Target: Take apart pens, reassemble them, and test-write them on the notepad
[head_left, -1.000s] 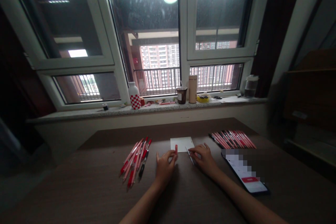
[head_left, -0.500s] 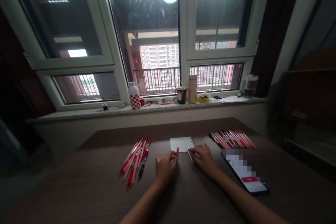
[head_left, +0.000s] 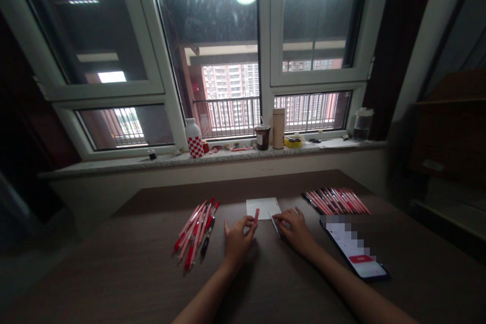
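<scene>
My left hand (head_left: 238,240) is pinching a short pink piece like a pen cap (head_left: 257,214), upright over the near edge of a small white paper (head_left: 261,205). Between the fingers of my right hand (head_left: 295,229) is a slim pale stick, like a pen refill (head_left: 274,225), slanting down toward me at the paper's right side. The two held pieces are apart. Left of my left hand lies a loose pile of pink, red and black pens (head_left: 196,235). Beyond my right hand, several similar pens (head_left: 336,201) lie side by side in a row.
A phone (head_left: 357,250) lies on the brown table (head_left: 125,273) beside my right forearm. On the windowsill (head_left: 170,161) behind stand a checkered bottle (head_left: 195,142), a brown cup (head_left: 262,137), a tan flask (head_left: 278,129), yellow tape (head_left: 293,143) and a clear jug (head_left: 363,124).
My left hand has shifted slightly, and the pink piece now shows longer and a little higher above its fingers. My right hand and the pale stick look unmoved.
</scene>
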Demonstrator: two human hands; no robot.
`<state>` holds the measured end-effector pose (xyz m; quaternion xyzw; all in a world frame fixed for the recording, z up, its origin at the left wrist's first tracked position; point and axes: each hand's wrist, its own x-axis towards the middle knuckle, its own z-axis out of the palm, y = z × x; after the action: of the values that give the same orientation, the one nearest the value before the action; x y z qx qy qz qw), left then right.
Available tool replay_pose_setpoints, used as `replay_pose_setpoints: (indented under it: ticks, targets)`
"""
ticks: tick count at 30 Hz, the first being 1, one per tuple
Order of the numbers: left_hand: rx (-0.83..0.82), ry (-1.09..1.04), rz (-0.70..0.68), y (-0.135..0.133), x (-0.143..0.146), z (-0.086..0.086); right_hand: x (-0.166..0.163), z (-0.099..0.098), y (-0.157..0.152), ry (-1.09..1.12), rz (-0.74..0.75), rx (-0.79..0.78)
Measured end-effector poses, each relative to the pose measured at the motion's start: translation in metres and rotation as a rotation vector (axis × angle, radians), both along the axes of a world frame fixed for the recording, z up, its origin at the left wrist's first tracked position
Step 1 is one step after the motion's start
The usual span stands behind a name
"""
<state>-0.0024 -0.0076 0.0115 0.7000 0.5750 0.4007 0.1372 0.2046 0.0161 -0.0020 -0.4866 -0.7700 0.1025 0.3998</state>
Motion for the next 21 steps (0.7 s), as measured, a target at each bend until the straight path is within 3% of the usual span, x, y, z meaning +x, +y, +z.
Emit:
replay_pose_setpoints:
  ticks: [21]
  targets:
    - [-0.09, 0.257, 0.079, -0.001, 0.002, 0.0, -0.001, 0.01, -0.007, -0.175, -0.145, -0.005]
